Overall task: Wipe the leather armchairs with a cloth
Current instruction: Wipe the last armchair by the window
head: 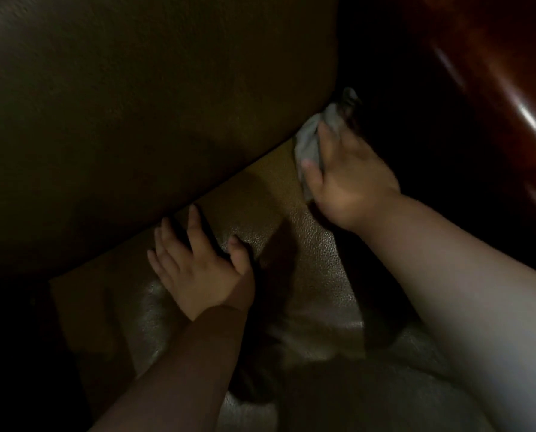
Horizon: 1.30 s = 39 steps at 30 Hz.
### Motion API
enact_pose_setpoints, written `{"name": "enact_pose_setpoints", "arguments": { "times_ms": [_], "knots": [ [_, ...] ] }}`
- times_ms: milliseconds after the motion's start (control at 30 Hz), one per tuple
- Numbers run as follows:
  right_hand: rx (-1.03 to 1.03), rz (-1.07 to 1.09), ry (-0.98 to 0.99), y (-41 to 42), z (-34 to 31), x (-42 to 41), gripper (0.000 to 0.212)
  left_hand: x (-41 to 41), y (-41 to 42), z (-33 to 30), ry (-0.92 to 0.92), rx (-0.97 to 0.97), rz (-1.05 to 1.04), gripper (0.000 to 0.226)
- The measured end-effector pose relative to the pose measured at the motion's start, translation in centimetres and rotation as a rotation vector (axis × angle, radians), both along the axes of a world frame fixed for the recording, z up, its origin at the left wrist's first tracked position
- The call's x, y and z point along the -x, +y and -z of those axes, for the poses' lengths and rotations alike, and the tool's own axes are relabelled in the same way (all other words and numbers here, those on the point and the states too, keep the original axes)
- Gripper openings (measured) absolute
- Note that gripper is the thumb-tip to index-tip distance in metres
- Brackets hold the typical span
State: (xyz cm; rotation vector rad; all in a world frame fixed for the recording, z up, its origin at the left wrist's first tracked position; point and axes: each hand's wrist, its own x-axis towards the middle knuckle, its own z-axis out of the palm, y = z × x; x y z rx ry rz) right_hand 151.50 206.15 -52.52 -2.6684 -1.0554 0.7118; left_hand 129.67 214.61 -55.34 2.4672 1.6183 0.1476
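Note:
I look down into a leather armchair. Its dark brown backrest [129,113] fills the upper left, and its tan seat cushion [304,244] runs through the middle. My right hand [350,179] grips a crumpled grey cloth [310,141] and holds it against the far right corner of the seat, where backrest and seat meet. My left hand [198,266] lies flat on the seat with fingers straight, its fingertips at the crease under the backrest. Part of the cloth is hidden under my right palm.
A glossy reddish-brown wooden armrest [491,98] runs down the upper right, with a deep dark gap between it and the seat. The chair's left side [17,353] is in dark shadow.

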Motion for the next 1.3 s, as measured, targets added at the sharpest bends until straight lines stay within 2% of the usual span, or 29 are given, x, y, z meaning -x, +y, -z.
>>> {"name": "enact_pose_setpoints", "arguments": {
  "times_ms": [67,167,233,300,400,467,567,633,667,733,800,867,933,1000,1067,1133,1167,1233,1300],
  "knots": [
    [-0.001,-0.183,-0.11,-3.2,-1.0,2.6,0.073,-0.2,-0.2,-0.2,-0.003,0.007,-0.007,0.077],
    [0.029,-0.3,-0.085,-6.3,-1.1,3.2,0.074,-0.2,-0.2,0.0,-0.018,0.01,-0.011,0.078],
    [0.039,-0.266,-0.057,-5.1,-0.3,1.5,0.077,0.0,-0.2,0.4,-0.026,0.002,-0.012,0.077],
    [0.035,-0.126,-0.017,-2.4,0.6,-0.1,0.077,0.0,-0.1,0.7,-0.041,-0.019,-0.01,0.076],
    [0.064,-0.043,-0.076,0.4,1.0,1.7,0.074,0.0,-0.2,0.9,-0.049,-0.028,-0.006,0.076],
    [-0.002,-0.177,-0.11,-0.4,0.1,5.3,0.074,0.1,-0.2,0.7,-0.045,-0.011,-0.01,0.076],
    [-0.129,-0.403,-0.042,-4.0,-1.2,10.4,0.07,0.0,-0.1,0.2,-0.043,0.009,0.0,0.077],
    [-0.047,-0.546,-0.056,-5.7,-1.6,9.6,0.071,0.2,0.2,0.1,-0.041,0.017,0.008,0.076],
    [-0.007,-0.547,-0.098,-5.9,-1.5,8.3,0.071,0.3,0.2,0.1,-0.037,0.02,0.011,0.075],
    [0.054,-0.39,-0.178,-5.4,-1.0,5.2,0.075,0.6,0.2,0.2,-0.035,0.027,0.017,0.074],
    [0.106,-0.147,-0.147,-3.8,-1.0,3.1,0.075,0.8,0.2,0.0,-0.032,0.034,0.023,0.074],
    [0.169,-0.001,-0.149,-2.3,-1.4,4.6,0.072,0.7,0.3,-0.7,-0.016,0.078,0.033,0.072],
    [0.164,-0.096,-0.174,-2.1,-2.1,9.0,0.072,0.7,0.8,-1.8,-0.024,0.153,0.028,0.07],
    [0.042,-0.31,-0.128,-3.9,-3.0,14.3,0.07,1.3,1.7,-3.1,-0.04,0.23,0.068,0.07],
    [-0.025,-0.485,-0.019,-6.5,-4.1,16.8,0.068,3.3,2.9,-4.3,0.003,0.27,0.24,0.071],
    [0.001,-0.55,-0.022,-8.1,-4.4,15.1,0.07,7.0,4.3,-5.2,0.118,0.291,0.469,0.07],
    [0.04,-0.491,-0.062,-8.5,-4.1,13.6,0.074,9.3,4.9,-5.2,0.188,0.29,0.562,0.07],
    [0.133,-0.192,-0.119,-8.3,-3.4,10.4,0.08,14.1,5.3,-4.6,0.302,0.275,0.654,0.071],
    [0.175,0.138,-0.144,-6.5,-3.1,10.1,0.075,17.5,4.6,-3.9,0.265,0.248,0.609,0.073]
  ]
}}
